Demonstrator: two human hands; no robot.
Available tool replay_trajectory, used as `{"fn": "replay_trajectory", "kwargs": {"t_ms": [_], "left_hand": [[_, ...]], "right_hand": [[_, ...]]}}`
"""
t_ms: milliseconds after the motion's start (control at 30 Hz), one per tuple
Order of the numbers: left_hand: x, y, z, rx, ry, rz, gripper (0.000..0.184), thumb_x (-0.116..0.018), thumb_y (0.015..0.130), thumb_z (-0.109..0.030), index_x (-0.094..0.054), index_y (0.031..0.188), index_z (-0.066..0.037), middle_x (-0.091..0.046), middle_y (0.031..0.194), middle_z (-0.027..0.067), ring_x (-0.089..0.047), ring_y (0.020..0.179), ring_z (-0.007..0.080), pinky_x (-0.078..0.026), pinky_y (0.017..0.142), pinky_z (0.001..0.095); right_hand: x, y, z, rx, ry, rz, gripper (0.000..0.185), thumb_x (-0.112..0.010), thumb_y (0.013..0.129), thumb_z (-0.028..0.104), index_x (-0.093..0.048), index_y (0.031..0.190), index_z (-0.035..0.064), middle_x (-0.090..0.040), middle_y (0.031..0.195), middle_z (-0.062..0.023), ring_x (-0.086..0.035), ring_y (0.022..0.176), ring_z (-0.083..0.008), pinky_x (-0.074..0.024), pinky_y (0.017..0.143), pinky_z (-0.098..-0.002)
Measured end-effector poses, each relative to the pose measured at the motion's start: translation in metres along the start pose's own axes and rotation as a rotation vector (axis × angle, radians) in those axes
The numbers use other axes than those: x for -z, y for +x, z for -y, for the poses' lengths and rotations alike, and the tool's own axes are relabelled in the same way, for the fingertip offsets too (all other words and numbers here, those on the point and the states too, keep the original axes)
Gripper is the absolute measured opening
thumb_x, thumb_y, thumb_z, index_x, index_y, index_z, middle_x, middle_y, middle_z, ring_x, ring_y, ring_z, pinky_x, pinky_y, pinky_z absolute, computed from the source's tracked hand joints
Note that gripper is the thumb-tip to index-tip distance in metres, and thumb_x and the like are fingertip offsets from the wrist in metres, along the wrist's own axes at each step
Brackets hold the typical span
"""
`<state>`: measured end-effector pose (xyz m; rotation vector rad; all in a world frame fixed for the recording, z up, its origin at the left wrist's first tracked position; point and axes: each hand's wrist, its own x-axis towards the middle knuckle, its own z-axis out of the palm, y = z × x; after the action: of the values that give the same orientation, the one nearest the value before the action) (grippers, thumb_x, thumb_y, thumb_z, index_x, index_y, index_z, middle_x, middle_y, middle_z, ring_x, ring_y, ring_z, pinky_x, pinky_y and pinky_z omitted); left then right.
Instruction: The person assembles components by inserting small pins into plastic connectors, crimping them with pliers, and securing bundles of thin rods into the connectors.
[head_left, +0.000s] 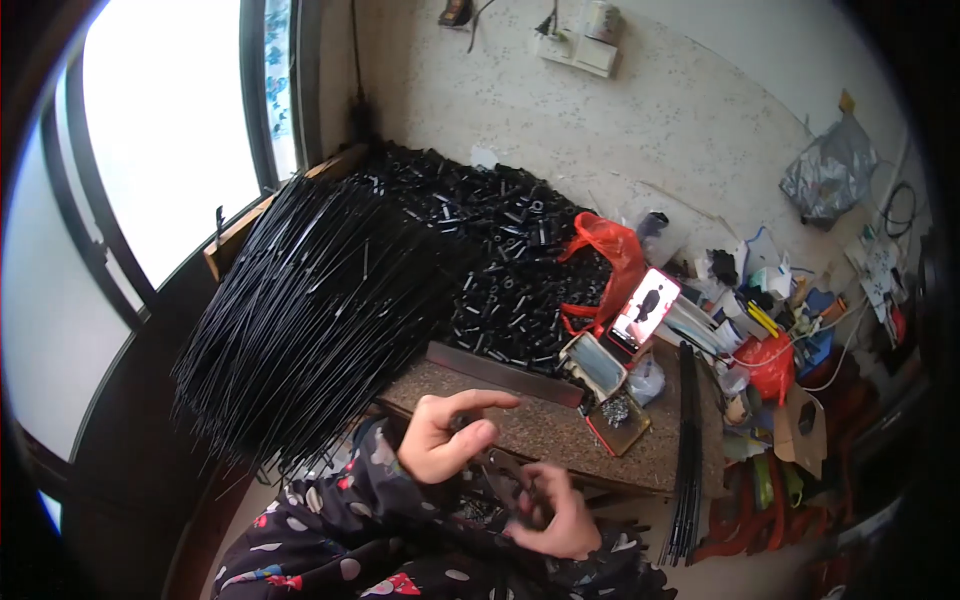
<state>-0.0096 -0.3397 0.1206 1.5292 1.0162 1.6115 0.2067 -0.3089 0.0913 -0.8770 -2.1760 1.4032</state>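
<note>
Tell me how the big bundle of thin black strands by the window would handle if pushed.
The strands would probably flex and spring back: they are long, thin and nearly straight. The bundle might fan out rather than move as one, since its lower ends splay loosely.

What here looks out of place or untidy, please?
The thin rods splay with uneven ends beyond the table. At the right, a smaller bundle overhangs the front edge and might get knocked. The lit phone also seems odd among work things. Nothing looks clearly broken.
</note>
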Motion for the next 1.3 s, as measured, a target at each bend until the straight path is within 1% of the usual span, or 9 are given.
{"fn": "replay_trajectory", "kwargs": {"t_ms": [133, 267, 433, 533, 633, 700, 833, 1067, 1300], "left_hand": [[0.006, -0.005, 0.004, -0.002, -0.010, -0.104, 0.029, -0.055, 0.081, -0.015, -0.061, 0.103, 0.003, -0.056, 0.059, -0.0011, -0.046, 0.054, 0.0019, -0.036, 0.051, 0.0182], [0.005, 0.001, -0.006, 0.006, -0.112, -0.021, 0.028, -0.058, 0.080, -0.015, -0.062, 0.101, 0.003, -0.056, 0.058, -0.0012, -0.047, 0.054, 0.0015, -0.036, 0.050, 0.0181], [0.004, 0.009, -0.002, -0.068, -0.057, 0.035, 0.047, -0.077, 0.065, -0.019, -0.058, 0.102, 0.003, -0.061, 0.071, 0.0038, -0.052, 0.063, 0.0052, -0.041, 0.057, 0.0204], [0.010, 0.004, -0.006, -0.055, 0.057, 0.008, 0.059, -0.084, 0.058, -0.027, -0.058, 0.103, 0.002, -0.060, 0.074, 0.0034, -0.052, 0.065, 0.0051, -0.042, 0.059, 0.0216], [0.016, 0.004, 0.005, -0.102, -0.038, 0.039, 0.071, -0.084, 0.055, -0.038, -0.057, 0.107, 0.003, -0.057, 0.060, 0.0000, -0.049, 0.054, 0.0029, -0.035, 0.049, 0.0189], [0.017, 0.004, 0.004, -0.096, -0.070, 0.115, 0.073, -0.083, 0.055, -0.039, -0.056, 0.107, 0.004, -0.059, 0.061, 0.0012, -0.051, 0.055, 0.0035, -0.037, 0.049, 0.0189], [0.010, 0.007, 0.003, -0.122, 0.041, 0.132, 0.070, -0.083, 0.058, -0.037, -0.055, 0.109, 0.003, -0.057, 0.059, 0.0021, -0.051, 0.052, 0.0045, -0.036, 0.047, 0.0200], [0.016, 0.003, -0.003, -0.101, 0.040, 0.119, 0.060, -0.082, 0.061, -0.027, -0.055, 0.106, 0.002, -0.055, 0.058, 0.0014, -0.048, 0.053, 0.0050, -0.036, 0.048, 0.0223], [0.006, 0.005, -0.001, -0.063, -0.032, 0.029, 0.047, -0.076, 0.065, -0.017, -0.058, 0.104, 0.004, -0.050, 0.051, -0.0017, -0.041, 0.045, 0.0015, -0.026, 0.041, 0.0200]], "right_hand": [[0.025, 0.007, 0.000, 0.514, -0.734, -0.406, 0.040, -0.068, 0.069, 0.009, -0.050, 0.103, 0.0019, -0.060, 0.078, -0.0136, -0.060, 0.070, -0.0304, -0.0467, 0.062, -0.0361], [-0.002, -0.004, -0.025, -0.368, 0.918, 0.681, 0.026, -0.059, 0.085, 0.020, -0.052, 0.100, -0.0003, -0.058, 0.070, -0.0052, -0.057, 0.057, -0.0124, -0.0465, 0.053, -0.0240], [-0.009, 0.008, -0.015, -0.046, 0.048, 0.205, 0.051, -0.072, 0.071, 0.023, -0.046, 0.108, 0.0002, -0.057, 0.074, -0.0075, -0.056, 0.061, -0.0126, -0.0455, 0.053, -0.0278], [0.000, 0.010, -0.020, 0.451, -0.637, -0.533, 0.052, -0.070, 0.064, 0.013, -0.047, 0.109, 0.0000, -0.058, 0.081, -0.0130, -0.057, 0.064, -0.0269, -0.0463, 0.057, -0.0347], [0.023, -0.002, -0.005, 0.443, -0.543, -0.103, 0.035, -0.063, 0.073, 0.006, -0.050, 0.104, -0.0027, -0.059, 0.074, -0.0113, -0.059, 0.062, -0.0244, -0.0475, 0.057, -0.0312], [0.013, -0.016, -0.005, -0.383, 0.545, 0.359, 0.034, -0.063, 0.075, 0.009, -0.049, 0.105, -0.0023, -0.059, 0.069, -0.0095, -0.057, 0.054, -0.0204, -0.0460, 0.052, -0.0313], [-0.002, -0.004, -0.027, -0.423, 0.725, 0.675, 0.048, -0.067, 0.068, 0.013, -0.046, 0.109, -0.0015, -0.058, 0.072, -0.0114, -0.057, 0.059, -0.0269, -0.0464, 0.056, -0.0335], [0.010, 0.011, -0.013, 0.533, -0.816, -0.565, 0.051, -0.064, 0.067, 0.014, -0.043, 0.112, -0.0003, -0.053, 0.093, -0.0157, -0.052, 0.081, -0.0325, -0.0429, 0.070, -0.0414], [-0.018, -0.010, -0.016, -0.277, 0.422, 0.367, 0.022, -0.046, 0.089, 0.006, -0.048, 0.110, -0.0028, -0.059, 0.087, -0.0076, -0.058, 0.079, -0.0130, -0.0458, 0.072, -0.0258]]}}
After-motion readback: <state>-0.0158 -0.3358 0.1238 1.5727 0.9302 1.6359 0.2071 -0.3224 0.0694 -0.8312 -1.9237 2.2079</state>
